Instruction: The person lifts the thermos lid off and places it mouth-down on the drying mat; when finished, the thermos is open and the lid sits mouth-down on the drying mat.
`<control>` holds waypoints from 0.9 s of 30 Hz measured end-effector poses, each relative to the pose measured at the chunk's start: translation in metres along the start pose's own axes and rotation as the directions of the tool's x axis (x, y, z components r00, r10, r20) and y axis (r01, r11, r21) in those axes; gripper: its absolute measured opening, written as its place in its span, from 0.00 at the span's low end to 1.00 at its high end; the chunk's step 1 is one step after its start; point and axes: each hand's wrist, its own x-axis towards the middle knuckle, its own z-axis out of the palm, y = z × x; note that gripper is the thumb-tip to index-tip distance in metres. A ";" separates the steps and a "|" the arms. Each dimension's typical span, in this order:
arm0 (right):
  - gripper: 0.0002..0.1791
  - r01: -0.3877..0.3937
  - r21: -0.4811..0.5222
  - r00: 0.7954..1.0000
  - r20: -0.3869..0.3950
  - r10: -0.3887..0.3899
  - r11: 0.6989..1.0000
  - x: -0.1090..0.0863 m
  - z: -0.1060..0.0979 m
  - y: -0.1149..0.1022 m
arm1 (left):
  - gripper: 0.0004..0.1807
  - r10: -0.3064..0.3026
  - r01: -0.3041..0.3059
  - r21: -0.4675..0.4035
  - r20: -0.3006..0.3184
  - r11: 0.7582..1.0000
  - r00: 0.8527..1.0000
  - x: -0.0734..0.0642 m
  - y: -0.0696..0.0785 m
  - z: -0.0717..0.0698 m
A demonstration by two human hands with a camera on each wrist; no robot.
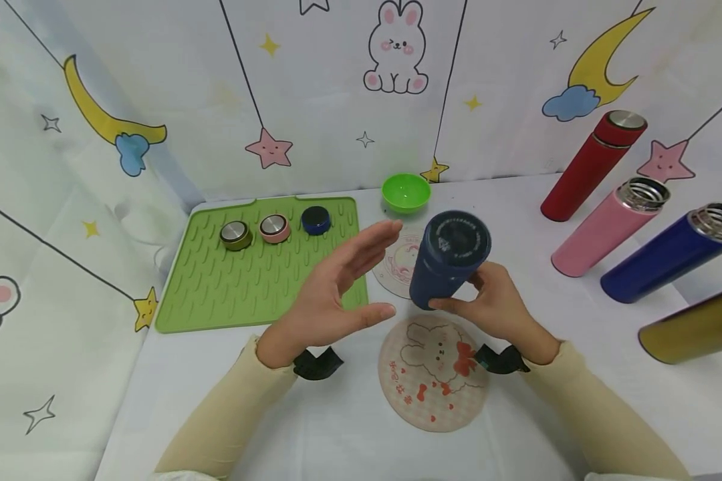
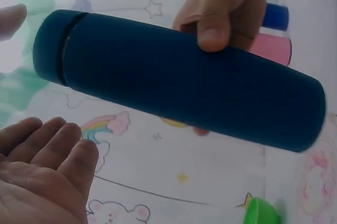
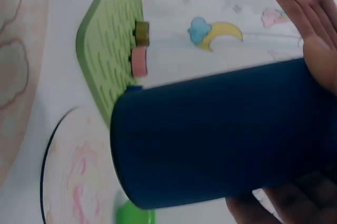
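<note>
My right hand (image 1: 493, 304) grips a dark blue thermos bottle (image 1: 439, 277) held up tilted, thumb on the near side. The round end facing the head camera has a ring of pale print; a groove circles the bottle near one end in the left wrist view (image 2: 63, 50). To the left of the bottle, my left hand (image 1: 331, 294) is held with fingers extended and thumb apart, touching nothing. Below the bottle lies a round rabbit-print mat (image 1: 433, 401), and a second round mat (image 1: 391, 267) is partly hidden behind it.
A green drying mat (image 1: 247, 294) at left holds an olive lid (image 1: 236, 235), a pink lid (image 1: 274, 228) and a blue lid (image 1: 315, 220). At the back stands a green bowl (image 1: 406, 194). Red (image 1: 589, 167), pink (image 1: 608, 230), blue (image 1: 662, 257) and olive (image 1: 692, 324) bottles line the right.
</note>
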 end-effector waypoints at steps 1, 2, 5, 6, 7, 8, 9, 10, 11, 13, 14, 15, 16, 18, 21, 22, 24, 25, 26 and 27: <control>0.41 0.039 0.005 0.999 0.036 -0.039 0.999 -0.001 0.003 -0.002 | 0.53 0.021 -0.021 -0.012 0.016 1.000 1.000 0.004 0.003 0.002; 0.41 0.079 0.021 0.994 0.070 -0.081 0.997 -0.001 0.005 -0.004 | 0.54 0.044 -0.044 -0.025 0.035 0.999 0.998 0.007 0.007 0.004; 0.40 0.164 0.074 0.974 0.148 -0.173 0.984 -0.003 0.014 -0.009 | 0.57 0.108 -0.103 -0.047 0.109 0.994 0.988 0.013 0.017 0.008; 0.39 0.193 0.092 0.965 0.164 -0.206 0.977 -0.003 0.016 -0.010 | 0.57 0.128 -0.123 -0.044 0.141 0.991 0.982 0.013 0.019 0.009; 0.39 0.220 0.111 0.955 0.177 -0.237 0.969 -0.003 0.018 -0.011 | 0.57 0.146 -0.142 -0.036 0.172 0.989 0.974 0.014 0.022 0.009; 0.38 0.246 0.129 0.945 0.187 -0.267 0.961 -0.002 0.020 -0.011 | 0.57 0.160 -0.157 -0.028 0.200 0.987 0.967 0.014 0.025 0.009; 0.39 0.268 0.141 0.936 0.194 -0.292 0.953 -0.002 0.022 -0.012 | 0.56 0.174 -0.175 -0.014 0.227 0.984 0.958 0.014 0.027 0.009; 0.39 0.289 0.145 0.928 0.200 -0.314 0.946 -0.002 0.023 -0.013 | 0.55 0.188 -0.194 -0.002 0.250 0.981 0.950 0.014 0.028 0.009; 0.39 0.309 0.147 0.920 0.205 -0.334 0.940 -0.002 0.025 -0.013 | 0.53 0.201 -0.212 0.013 0.268 0.977 0.942 0.013 0.030 0.008; 0.40 0.319 0.149 0.913 0.217 -0.345 0.936 -0.002 0.026 -0.014 | 0.50 0.224 -0.245 0.036 0.293 0.969 0.929 0.012 0.032 0.007; 0.41 0.314 0.146 0.913 0.225 -0.340 0.938 -0.002 0.026 -0.015 | 0.49 0.238 -0.263 0.044 0.304 0.964 0.922 0.011 0.033 0.007; 0.41 0.306 0.139 0.914 0.232 -0.332 0.942 -0.003 0.026 -0.015 | 0.47 0.250 -0.279 0.049 0.314 0.959 0.916 0.010 0.034 0.006; 0.40 0.297 0.129 0.916 0.240 -0.320 0.946 -0.004 0.026 -0.016 | 0.46 0.265 -0.298 0.056 0.323 0.953 0.908 0.009 0.034 0.005; 0.39 0.276 0.112 0.920 0.256 -0.296 0.955 -0.006 0.026 -0.016 | 0.44 0.296 -0.339 0.073 0.341 0.938 0.892 0.007 0.035 0.004; 0.36 0.261 0.100 0.921 0.272 -0.278 0.960 -0.007 0.025 -0.017 | 0.42 0.341 -0.396 0.094 0.354 0.913 0.871 0.005 0.034 0.003; 0.36 0.263 0.101 0.920 0.274 -0.281 0.959 -0.007 0.025 -0.018 | 0.42 0.354 -0.412 0.103 0.354 0.905 0.866 0.005 0.033 0.003; 0.37 0.287 0.107 0.914 0.268 -0.305 0.952 -0.006 0.025 -0.018 | 0.41 0.370 -0.431 0.118 0.346 0.895 0.862 0.003 0.033 0.003; 0.37 0.299 0.109 0.911 0.263 -0.318 0.948 -0.006 0.025 -0.018 | 0.41 0.375 -0.436 0.126 0.336 0.891 0.864 0.002 0.032 0.003; 0.37 0.309 0.107 0.910 0.257 -0.326 0.945 -0.006 0.025 -0.018 | 0.41 0.379 -0.437 0.128 0.324 0.890 0.867 0.001 0.032 0.004; 0.37 0.318 0.100 0.910 0.248 -0.333 0.943 -0.006 0.025 -0.019 | 0.42 0.383 -0.438 0.133 0.308 0.889 0.871 0.000 0.032 0.004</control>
